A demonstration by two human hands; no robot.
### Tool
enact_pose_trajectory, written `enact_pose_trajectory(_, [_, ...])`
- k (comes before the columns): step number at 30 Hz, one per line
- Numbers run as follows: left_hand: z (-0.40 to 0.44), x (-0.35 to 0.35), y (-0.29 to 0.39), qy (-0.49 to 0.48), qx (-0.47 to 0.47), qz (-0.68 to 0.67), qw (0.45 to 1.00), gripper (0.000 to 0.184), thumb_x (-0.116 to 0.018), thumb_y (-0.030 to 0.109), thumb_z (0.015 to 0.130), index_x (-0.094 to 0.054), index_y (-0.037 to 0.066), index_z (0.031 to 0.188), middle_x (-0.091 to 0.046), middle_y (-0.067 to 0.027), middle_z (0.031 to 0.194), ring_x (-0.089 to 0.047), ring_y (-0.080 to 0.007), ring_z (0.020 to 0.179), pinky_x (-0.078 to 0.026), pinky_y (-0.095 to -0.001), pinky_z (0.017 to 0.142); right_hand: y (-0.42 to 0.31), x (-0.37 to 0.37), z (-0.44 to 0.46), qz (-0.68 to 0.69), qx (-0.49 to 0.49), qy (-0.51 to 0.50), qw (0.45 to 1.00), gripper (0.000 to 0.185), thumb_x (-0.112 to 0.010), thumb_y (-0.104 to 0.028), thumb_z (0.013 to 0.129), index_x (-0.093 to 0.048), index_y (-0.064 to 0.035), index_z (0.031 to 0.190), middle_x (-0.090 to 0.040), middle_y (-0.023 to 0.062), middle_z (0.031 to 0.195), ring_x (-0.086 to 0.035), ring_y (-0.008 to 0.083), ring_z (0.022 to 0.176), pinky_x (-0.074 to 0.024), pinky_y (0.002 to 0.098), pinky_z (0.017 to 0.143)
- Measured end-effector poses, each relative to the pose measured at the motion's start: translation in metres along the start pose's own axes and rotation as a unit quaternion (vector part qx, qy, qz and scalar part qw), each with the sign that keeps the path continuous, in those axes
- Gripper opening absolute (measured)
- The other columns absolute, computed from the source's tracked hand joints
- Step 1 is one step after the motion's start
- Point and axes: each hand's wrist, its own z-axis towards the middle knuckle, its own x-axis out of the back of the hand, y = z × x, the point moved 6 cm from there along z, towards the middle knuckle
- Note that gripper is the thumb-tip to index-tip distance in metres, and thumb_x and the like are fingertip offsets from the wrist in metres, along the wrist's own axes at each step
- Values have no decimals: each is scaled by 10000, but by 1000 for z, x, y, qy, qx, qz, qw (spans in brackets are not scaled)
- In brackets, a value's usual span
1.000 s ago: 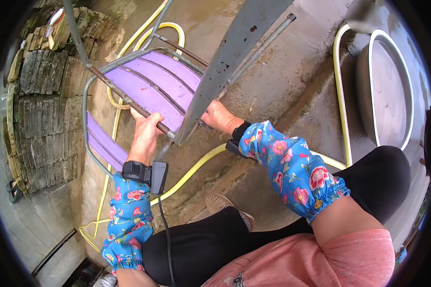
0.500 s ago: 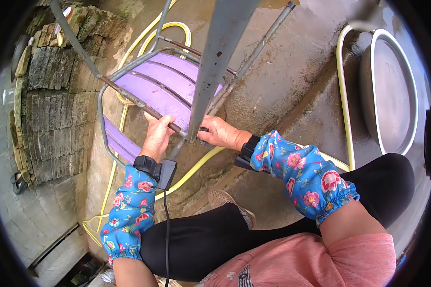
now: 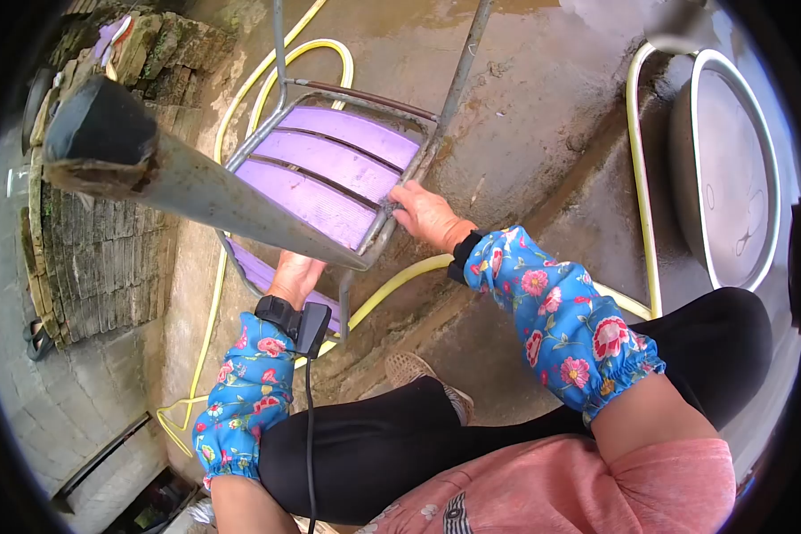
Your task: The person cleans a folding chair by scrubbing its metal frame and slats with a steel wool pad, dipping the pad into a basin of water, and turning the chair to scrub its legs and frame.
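Note:
A chair (image 3: pixel 329 147) with purple slats and a grey, partly rusty metal frame lies tipped over in front of me. One of its legs (image 3: pixel 231 205) sticks up toward the camera at the left, ending in a dark cap (image 3: pixel 98 125). My right hand (image 3: pixel 429 216) is closed round the frame tube at the right edge of the slatted seat. Under the raised leg, my left hand (image 3: pixel 295 274) holds the chair's near side, with its fingertips mostly hidden by the leg. More purple slats (image 3: pixel 254 267) show below, beside my left hand.
A yellow hose (image 3: pixel 392 292) runs over the wet concrete floor, behind and beneath the chair. On the right a large metal basin (image 3: pixel 734 169) leans on its side. At the left are stacked grey tiles (image 3: pixel 116 258) and a dark sandal (image 3: pixel 37 340).
The chair has turned, so its raised leg now points to the upper left. My right hand has shifted up and right along the frame; my left hand has dropped slightly.

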Motion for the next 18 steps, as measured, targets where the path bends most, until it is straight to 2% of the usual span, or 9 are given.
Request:
enact_pose_trajectory(1, [-12, -12, 2, 11, -33, 8, 999, 816, -676, -9, 788, -115, 192, 1345, -584, -143, 882, -628, -387, 848, -476, -608, 861, 23, 3, 7, -19, -21, 34, 999, 278, -634, -120, 806, -554, -90, 1071, -567, 180, 998, -588, 389, 928, -493, 460, 783])
enact_pose_trajectory(2, [-20, -25, 2, 18, -16, 81, 996, 318, -666, 193, 884, -512, 89, 1142, -583, -67, 1095, -599, -225, 973, -522, -427, 823, 32, -5, 3, -11, -32, 45, 998, 273, -632, -124, 810, -550, -87, 1067, -564, 184, 1001, -585, 394, 920, -491, 463, 782])
enact_pose_trajectory(9, [-39, -60, 13, 31, -9, 132, 991, 217, -622, 171, 904, -550, 43, 1064, -643, -112, 986, -657, -263, 890, -547, -456, 783, -37, -26, -43, 221, 48, 39, 973, 248, -627, -100, 826, -540, -62, 1055, -542, 179, 968, -563, 395, 903, -470, 433, 772])
enact_pose_trajectory(11, [-41, -69, 18, 49, 12, 137, 989, 182, -608, 132, 896, -560, 6, 1019, -654, -135, 896, -680, -287, 804, -576, -455, 730, -24, -24, -38, 163, 41, 11, 986, 233, -618, -101, 841, -540, -43, 1053, -549, 180, 997, -554, 376, 941, -464, 410, 817])
enact_pose_trajectory(12, [-34, -57, 15, 24, 11, 133, 991, 172, -595, 101, 890, -559, -17, 1010, -653, -151, 909, -685, -300, 798, -591, -453, 711, -21, -27, -36, 125, 36, 20, 991, 216, -614, -104, 853, -543, -40, 1047, -566, 153, 952, -583, 296, 903, -465, 381, 815])
enact_pose_trajectory(13, [-33, -62, 15, 32, 13, 124, 992, 148, -584, 97, 896, -566, -29, 972, -649, -145, 876, -681, -296, 814, -586, -469, 712, -33, -25, -35, 126, 43, 21, 991, 216, -614, -104, 853, -543, -40, 1047, -566, 153, 952, -583, 296, 903, -465, 381, 815])
enact_pose_trajectory(15, [-20, -33, 16, 55, -2, 100, 994, 162, -571, 96, 903, -544, -40, 986, -637, -150, 909, -671, -302, 805, -585, -466, 699, -55, -31, -30, 285, -35, -40, 957, 176, -612, -101, 866, -548, -37, 1017, -577, 75, 877, -567, 178, 853, -463, 332, 771])
enact_pose_trajectory(17, [-23, -31, 23, 21, -1, 112, 993, 190, -594, 165, 909, -540, 17, 1015, -610, -105, 944, -633, -267, 863, -555, -445, 743, -60, -36, -37, 501, -149, -55, 851, 93, -598, -113, 890, -546, -61, 948, -514, -49, 792, -463, 46, 753, -415, 240, 657])
enact_pose_trajectory(18, [-23, -32, 28, -12, 6, 123, 992, 221, -618, 234, 915, -537, 74, 1043, -582, -60, 980, -595, -232, 921, -524, -424, 786, -75, -23, -32, 535, -140, -45, 832, 79, -582, -98, 906, -554, -59, 968, -536, -45, 832, -475, 40, 786, -418, 229, 693])
